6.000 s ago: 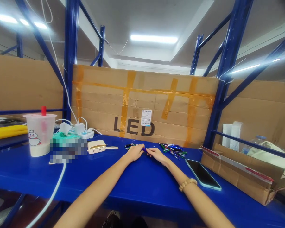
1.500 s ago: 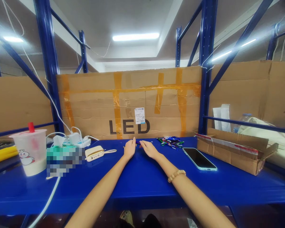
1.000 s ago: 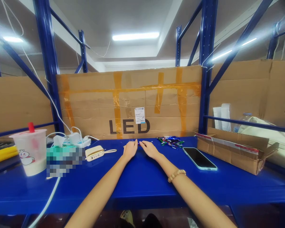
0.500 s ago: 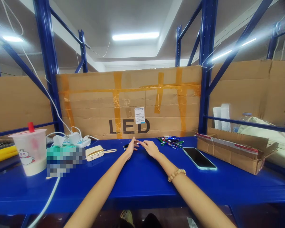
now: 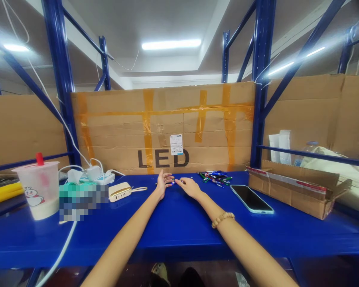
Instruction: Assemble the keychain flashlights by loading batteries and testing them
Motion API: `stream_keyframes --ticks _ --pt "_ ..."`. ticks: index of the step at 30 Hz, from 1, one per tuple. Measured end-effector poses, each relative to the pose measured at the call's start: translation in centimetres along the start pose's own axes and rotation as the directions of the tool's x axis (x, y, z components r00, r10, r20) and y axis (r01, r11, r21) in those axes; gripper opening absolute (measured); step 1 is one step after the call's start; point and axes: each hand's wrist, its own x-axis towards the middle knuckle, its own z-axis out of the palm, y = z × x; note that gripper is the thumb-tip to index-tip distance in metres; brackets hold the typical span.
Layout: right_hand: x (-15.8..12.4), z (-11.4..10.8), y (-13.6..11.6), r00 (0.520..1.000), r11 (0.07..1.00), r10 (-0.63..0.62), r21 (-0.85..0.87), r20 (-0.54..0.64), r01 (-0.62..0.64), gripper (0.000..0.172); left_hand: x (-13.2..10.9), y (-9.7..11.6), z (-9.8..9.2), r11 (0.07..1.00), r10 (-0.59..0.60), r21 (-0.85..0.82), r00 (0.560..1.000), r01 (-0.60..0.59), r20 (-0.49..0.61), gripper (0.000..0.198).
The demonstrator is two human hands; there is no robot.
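On the blue table [image 5: 185, 231], my left hand [image 5: 164, 185] is turned partly palm up, its fingers spread and slightly curled. Close to its right, my right hand [image 5: 190, 187] has its fingers pressed together around a small pen-like item [image 5: 181, 181], mostly hidden by the fingers. A small blue and white piece shows between the two hands. Something dark lies partly hidden behind my left hand. Beyond my right hand to the right lies a pile of colourful pens [image 5: 215, 177], green, blue, red and dark.
A phone [image 5: 251, 199] and an open cardboard box [image 5: 290, 189] are at the right. At the left are a cream power bank [image 5: 120, 191], a power strip [image 5: 109, 178] with cables and a drink cup [image 5: 39, 191]. A large cardboard sheet [image 5: 122, 131] stands behind.
My left hand has opened, its fingers spreading apart and turning more upward. My right hand has stayed nearly in place. The camera view has shifted very slightly.
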Motion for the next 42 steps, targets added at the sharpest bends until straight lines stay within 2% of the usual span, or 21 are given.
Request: stream_keyframes --ticks 10,17,31,37,42 --pt "-0.3 -0.2 -0.2 1.000 0.999 0.022 -0.048 0.012 -0.021 0.043 -0.3 0.1 0.3 0.999 -0.018 0.038 1.000 0.019 -0.018 0.051" --pt "-0.6 -0.6 -0.7 1.000 0.996 -0.004 -0.094 0.031 0.006 0.040 -0.1 0.0 0.6 0.998 -0.021 0.066 1.000 0.022 -0.014 0.051" --pt "-0.8 -1.1 -1.3 0.995 0.987 -0.010 -0.159 0.097 0.025 0.051 0.3 -0.2 0.6 0.999 -0.037 0.004 0.999 0.037 -0.018 0.043" --pt "-1.0 -0.8 -2.0 0.992 0.986 -0.034 -0.157 0.124 0.053 0.049 0.4 -0.6 0.8 1.000 -0.026 -0.002 0.999 0.026 -0.031 0.040" --pt "-1.1 -0.5 -2.9 0.993 0.989 -0.016 -0.146 0.120 0.034 0.052 1.0 -1.4 1.1 0.999 0.050 -0.018 0.997 -0.051 -0.058 0.037"
